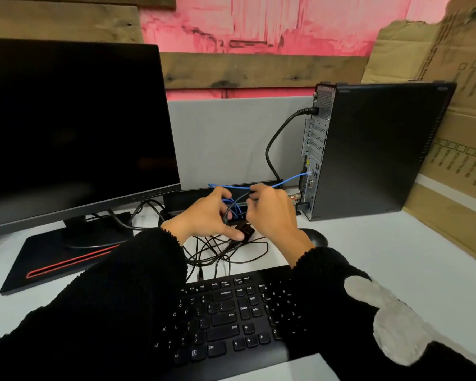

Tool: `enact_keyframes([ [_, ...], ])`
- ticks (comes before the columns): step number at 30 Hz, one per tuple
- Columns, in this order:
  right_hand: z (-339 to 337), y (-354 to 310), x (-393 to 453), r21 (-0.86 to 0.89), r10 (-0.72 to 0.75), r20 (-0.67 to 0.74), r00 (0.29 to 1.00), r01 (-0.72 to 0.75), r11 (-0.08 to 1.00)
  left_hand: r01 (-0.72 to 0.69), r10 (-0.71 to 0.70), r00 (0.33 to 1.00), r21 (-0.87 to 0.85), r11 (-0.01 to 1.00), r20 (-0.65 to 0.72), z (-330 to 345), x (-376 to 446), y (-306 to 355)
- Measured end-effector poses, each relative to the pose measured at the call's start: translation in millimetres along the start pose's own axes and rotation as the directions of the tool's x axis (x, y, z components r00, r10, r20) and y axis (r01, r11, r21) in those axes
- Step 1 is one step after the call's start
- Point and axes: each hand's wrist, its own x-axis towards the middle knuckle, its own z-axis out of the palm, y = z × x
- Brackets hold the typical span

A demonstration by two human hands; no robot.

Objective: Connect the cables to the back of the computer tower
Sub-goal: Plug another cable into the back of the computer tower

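The black computer tower (379, 149) stands upright at the right, its back panel (315, 144) facing left. A thick black power cable (275, 138) is plugged in near the panel's top. A blue network cable (291, 178) is plugged in lower down. My left hand (204, 215) and my right hand (272, 210) are close together over a tangle of thin black cables (226, 248) in the middle of the desk. Each hand pinches a dark cable (235, 204) that runs between them. A black connector block (245, 232) lies under my left thumb.
A dark monitor (74, 127) stands at the left on a black base (63, 257). A black keyboard (239, 314) lies under my forearms. A black mouse (315, 237) sits right of my right wrist. Cardboard (451, 105) leans behind the tower. A grey partition (231, 138) backs the desk.
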Motion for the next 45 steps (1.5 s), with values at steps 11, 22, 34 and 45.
enact_keyframes([
  [11,-36.1,9.1,7.6,0.281,-0.043,-0.180,0.983,0.093,0.955,0.000,0.005,0.995,0.051,0.999,-0.095,-6.9,-3.0,-12.9],
  [22,-85.1,-54.8,22.2,0.646,-0.099,-0.224,0.969,0.224,0.730,-0.155,0.139,0.966,-0.060,0.986,-0.217,3.1,10.6,18.7],
  [34,-108.7,-52.5,33.5,0.917,0.193,-0.131,0.972,0.044,0.397,-0.275,0.203,0.932,-0.222,0.935,-0.300,-10.8,16.0,22.2],
  [45,-33.1,3.4,5.2,0.842,0.313,0.440,0.842,-0.508,0.182,-0.078,0.061,0.985,-0.102,0.992,-0.160,-1.4,31.1,58.8],
])
